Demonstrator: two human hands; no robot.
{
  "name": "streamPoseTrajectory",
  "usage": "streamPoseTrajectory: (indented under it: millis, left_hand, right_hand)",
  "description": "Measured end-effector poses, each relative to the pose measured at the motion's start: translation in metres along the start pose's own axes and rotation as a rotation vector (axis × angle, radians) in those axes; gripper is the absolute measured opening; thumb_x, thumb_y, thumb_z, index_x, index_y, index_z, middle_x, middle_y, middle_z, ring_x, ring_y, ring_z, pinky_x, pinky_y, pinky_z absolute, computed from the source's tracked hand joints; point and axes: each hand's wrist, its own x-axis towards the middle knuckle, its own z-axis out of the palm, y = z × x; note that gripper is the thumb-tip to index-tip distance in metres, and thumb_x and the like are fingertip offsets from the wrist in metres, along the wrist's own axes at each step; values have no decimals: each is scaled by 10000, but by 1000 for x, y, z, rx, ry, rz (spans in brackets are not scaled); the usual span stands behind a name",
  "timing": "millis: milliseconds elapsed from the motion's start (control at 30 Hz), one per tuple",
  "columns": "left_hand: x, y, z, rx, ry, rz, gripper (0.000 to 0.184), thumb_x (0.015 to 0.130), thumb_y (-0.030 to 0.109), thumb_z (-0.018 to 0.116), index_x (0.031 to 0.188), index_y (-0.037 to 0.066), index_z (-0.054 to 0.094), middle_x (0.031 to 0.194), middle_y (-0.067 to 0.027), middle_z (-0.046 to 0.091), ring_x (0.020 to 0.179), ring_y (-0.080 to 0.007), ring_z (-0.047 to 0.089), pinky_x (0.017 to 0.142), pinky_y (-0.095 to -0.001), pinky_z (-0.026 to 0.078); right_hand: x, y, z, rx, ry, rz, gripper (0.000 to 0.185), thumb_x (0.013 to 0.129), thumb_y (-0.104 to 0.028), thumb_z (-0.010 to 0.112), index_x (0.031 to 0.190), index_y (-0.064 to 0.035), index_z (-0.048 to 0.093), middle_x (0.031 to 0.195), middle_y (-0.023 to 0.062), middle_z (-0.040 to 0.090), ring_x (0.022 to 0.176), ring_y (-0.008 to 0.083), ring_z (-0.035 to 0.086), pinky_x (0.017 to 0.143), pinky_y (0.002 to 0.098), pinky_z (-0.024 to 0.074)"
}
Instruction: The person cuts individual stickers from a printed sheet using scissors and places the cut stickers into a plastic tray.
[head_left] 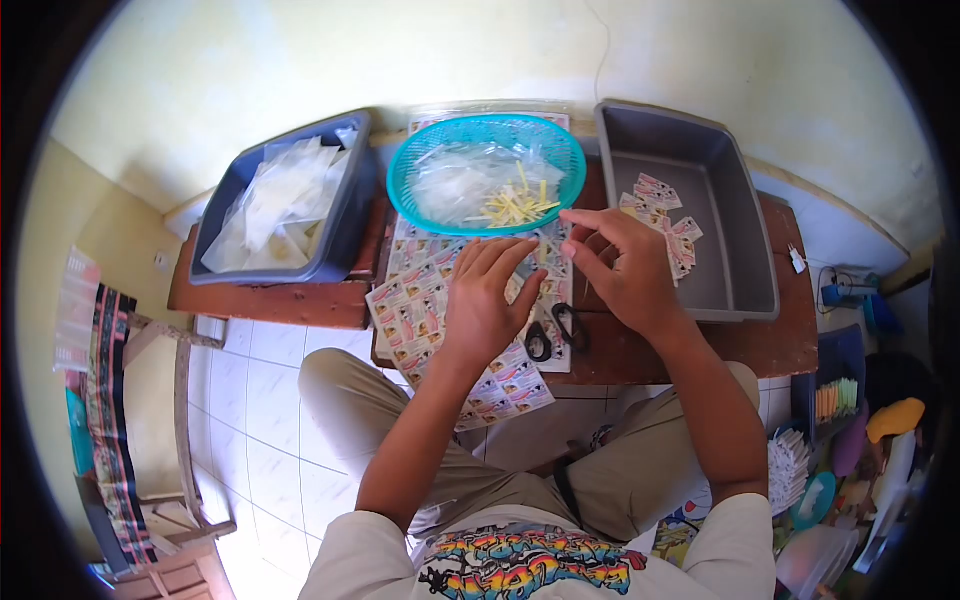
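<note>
My left hand (487, 300) is over the printed sheets (412, 308), its fingers apart, with a small pale piece showing between thumb and fingers. My right hand (628, 262) is bent beside it, thumb near the index finger; what it holds, if anything, is too small to name. Just beyond both hands, a turquoise basket (398, 190) holds clear plastic bags (450, 185) and thin yellow strips (518, 205). Black-handled scissors (538, 342) lie on the sheets between my wrists.
At the left stands a blue-grey tub (358, 200) with translucent bags (290, 200). A grey tub (745, 230) at the right holds small printed cards (684, 236). Both rest on the brown wooden table (795, 330). Several containers crowd the floor at the lower right.
</note>
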Motion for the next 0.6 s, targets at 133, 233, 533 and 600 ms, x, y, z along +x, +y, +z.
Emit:
streamPoseTrajectory:
  millis: [133, 233, 533, 600]
  left_hand:
    - [-24, -18, -28, 51, -9, -75, 355, 884, 89, 837, 1223, 35, 747, 1196, -162, 751, 1130, -372, 693, 998, -471, 534]
    - [-42, -33, -43, 104, 3, -83, 362, 874, 91, 842, 1220, 34, 748, 1212, -165, 747, 1157, -380, 685, 1016, -475, 534]
    - [-76, -80, -57, 122, -231, -115, 564, 824, 148, 875, 1353, 65, 697, 1365, -158, 699, 1297, -383, 632, 1136, -492, 485]
    - [-83, -91, -53, 107, -258, -119, 592, 821, 156, 878, 1376, 73, 689, 1380, -158, 694, 1305, -386, 629, 1146, -491, 478]
  right_hand:
    - [-4, -5, 32, -14, -101, -10, 321, 935, -135, 795, 1244, -53, 761, 1010, 127, 762, 768, 234, 744, 676, 337, 603]
    - [-14, -5, 54, -3, -132, -41, 333, 942, -112, 789, 1272, -69, 763, 1029, 117, 759, 803, 176, 728, 647, 298, 573]
    - [-29, 12, 115, -83, -295, 2, 364, 924, -128, 803, 1275, -50, 748, 1063, 150, 745, 871, 273, 758, 738, 380, 598]
    - [-30, 17, 127, -124, -311, 1, 376, 918, -127, 802, 1281, -49, 742, 1075, 161, 737, 920, 314, 759, 799, 408, 604]
